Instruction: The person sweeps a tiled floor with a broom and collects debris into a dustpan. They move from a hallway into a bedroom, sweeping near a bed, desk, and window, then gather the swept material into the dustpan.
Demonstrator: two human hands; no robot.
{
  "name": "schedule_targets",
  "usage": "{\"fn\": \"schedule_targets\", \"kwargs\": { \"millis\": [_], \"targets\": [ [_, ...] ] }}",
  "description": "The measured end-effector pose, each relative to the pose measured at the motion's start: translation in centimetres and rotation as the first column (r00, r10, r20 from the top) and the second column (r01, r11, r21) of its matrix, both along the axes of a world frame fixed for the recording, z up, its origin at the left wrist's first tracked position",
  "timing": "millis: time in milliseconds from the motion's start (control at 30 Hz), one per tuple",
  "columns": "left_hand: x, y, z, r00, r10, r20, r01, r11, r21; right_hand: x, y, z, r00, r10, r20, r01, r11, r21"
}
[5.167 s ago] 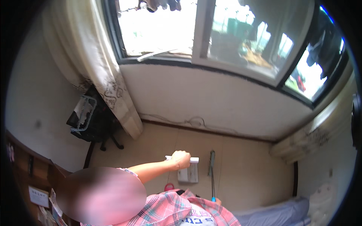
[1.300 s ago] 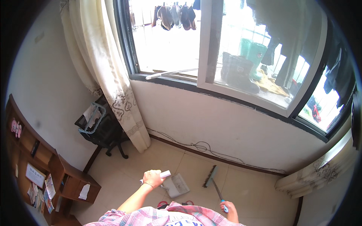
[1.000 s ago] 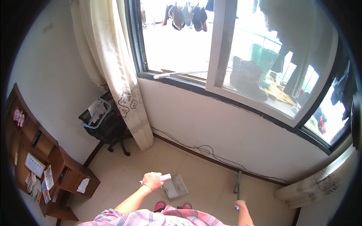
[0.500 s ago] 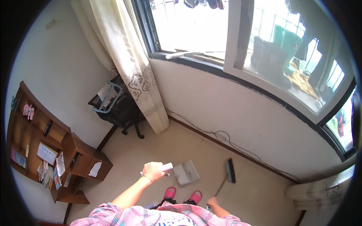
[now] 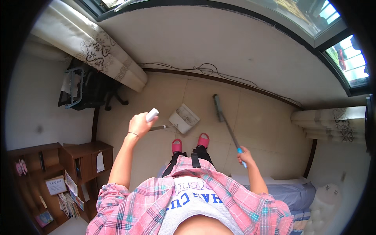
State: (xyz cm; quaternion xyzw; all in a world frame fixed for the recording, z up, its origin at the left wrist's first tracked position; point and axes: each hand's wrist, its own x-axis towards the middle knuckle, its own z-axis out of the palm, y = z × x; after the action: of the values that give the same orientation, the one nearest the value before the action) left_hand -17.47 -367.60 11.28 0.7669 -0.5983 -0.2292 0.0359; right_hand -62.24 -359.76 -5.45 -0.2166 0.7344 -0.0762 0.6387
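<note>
My left hand point(image 5: 140, 125) is closed around the pale grip of a long-handled dustpan point(image 5: 184, 119). Its white pan lies on the tiled floor in front of my feet, and the handle slants back up to my fist. To the right, my right hand point(image 5: 246, 155) wraps the blue end of a broom point(image 5: 232, 133). The broom's dark, narrow head rests on or just over the tiles, to the right of the pan and apart from it. Pink slippers point(image 5: 203, 141) are on my feet, just behind the pan.
Loose cables point(image 5: 207, 69) run along the base of the window wall. A black swivel chair point(image 5: 92, 88) stands at the left beside a long curtain point(image 5: 98, 49). Nearer on the left is a brown bookshelf point(image 5: 84, 150). A bed point(image 5: 291, 196) is behind me at the right.
The view has tipped down toward my body. The broom's head has swung left, closer to the dustpan, and my right hand with the handle has come forward into fuller view.
</note>
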Motion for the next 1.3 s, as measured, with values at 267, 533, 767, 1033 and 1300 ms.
{"fn": "schedule_targets", "kwargs": {
  "millis": [267,533,767,1033,1300],
  "targets": [
    [3.6,1.9,-0.1,0.972,0.087,0.217,-0.061,0.991,-0.122,-6.6,-10.5,-10.7,0.927,-0.170,-0.335,0.102,0.972,-0.210],
    [5.0,3.9,0.5,0.940,0.247,0.234,-0.199,0.957,-0.209,-2.7,-19.6,-16.8,0.786,0.344,-0.514,-0.410,0.912,-0.015],
    [7.7,5.8,0.7,0.904,0.357,0.236,-0.311,0.926,-0.212,13.4,-15.9,-14.0,0.582,0.599,-0.549,-0.651,0.749,0.127],
    [11.3,7.1,-0.2,0.893,0.353,0.278,-0.304,0.930,-0.205,14.2,-8.4,-8.1,0.563,0.725,-0.395,-0.792,0.610,-0.008],
    [15.0,9.0,-0.2,0.920,0.286,0.267,-0.265,0.958,-0.113,8.6,-8.2,-2.9,0.716,0.537,-0.445,-0.657,0.735,-0.169]
  ]
}}
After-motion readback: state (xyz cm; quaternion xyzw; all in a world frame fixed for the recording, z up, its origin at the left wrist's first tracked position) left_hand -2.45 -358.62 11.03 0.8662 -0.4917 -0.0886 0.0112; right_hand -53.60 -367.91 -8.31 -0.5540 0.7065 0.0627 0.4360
